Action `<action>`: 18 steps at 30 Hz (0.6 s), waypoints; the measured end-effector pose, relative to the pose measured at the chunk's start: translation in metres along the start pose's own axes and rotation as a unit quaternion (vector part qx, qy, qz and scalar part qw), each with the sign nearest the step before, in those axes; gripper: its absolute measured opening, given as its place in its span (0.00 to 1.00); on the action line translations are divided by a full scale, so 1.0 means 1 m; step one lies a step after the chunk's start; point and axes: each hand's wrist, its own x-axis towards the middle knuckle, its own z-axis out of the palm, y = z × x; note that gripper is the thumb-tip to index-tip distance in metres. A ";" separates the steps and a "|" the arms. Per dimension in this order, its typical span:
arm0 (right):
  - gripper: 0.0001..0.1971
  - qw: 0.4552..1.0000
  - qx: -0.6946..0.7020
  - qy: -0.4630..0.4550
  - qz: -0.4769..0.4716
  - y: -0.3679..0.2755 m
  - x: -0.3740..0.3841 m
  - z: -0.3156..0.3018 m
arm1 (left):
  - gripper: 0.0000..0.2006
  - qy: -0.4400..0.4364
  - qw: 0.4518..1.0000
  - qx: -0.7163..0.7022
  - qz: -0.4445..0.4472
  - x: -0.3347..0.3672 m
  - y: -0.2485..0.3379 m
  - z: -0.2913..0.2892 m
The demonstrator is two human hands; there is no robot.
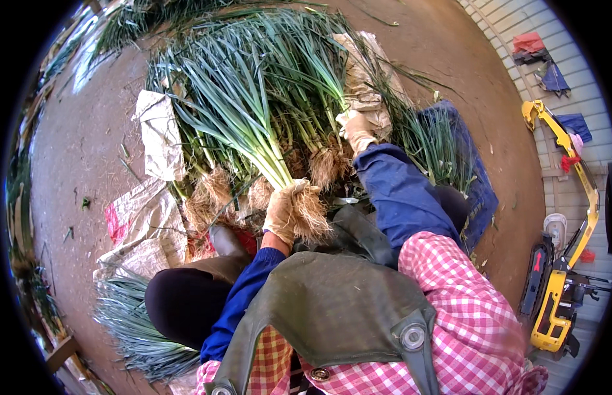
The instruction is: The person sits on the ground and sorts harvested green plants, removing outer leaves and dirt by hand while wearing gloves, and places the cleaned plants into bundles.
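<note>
My left hand (281, 212), in a tan work glove, is closed round the white lower stems of a bunch of green onions (265, 150). Their tangled pale roots (310, 214) spill out past my fingers, and the long green leaves slant away to the upper left. Farther forward and to the right, my gloved right hand (356, 131) grips the pale stem of another green onion (332, 82). A thick heap of green onions (250, 43) spreads in front of me, root ends toward me. Part of my right hand's grip is turned from view.
Pale woven sacking (158, 131) lies under and beside the heap. Cut green onions (138, 329) lie at my left leg, more (444, 148) on a blue sheet (474, 181) at right. A yellow mini excavator (555, 309) stands far right by a pale slatted wall (503, 26).
</note>
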 end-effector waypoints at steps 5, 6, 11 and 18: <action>0.14 0.963 -0.261 0.054 0.035 0.020 0.027 0.019 | 0.07 -0.003 1.000 0.029 0.004 0.013 -0.006 0.000; 0.14 0.981 -0.190 0.006 0.041 0.015 0.024 0.022 | 0.11 0.005 0.999 0.041 0.013 0.012 -0.005 -0.004; 0.13 0.923 0.233 -0.281 0.118 -0.059 -0.045 0.015 | 0.17 0.008 0.998 -0.020 0.053 0.005 0.002 -0.017; 0.10 0.940 0.166 -0.291 0.066 -0.055 -0.117 0.078 | 0.10 0.017 0.996 -0.070 0.054 0.002 -0.005 0.004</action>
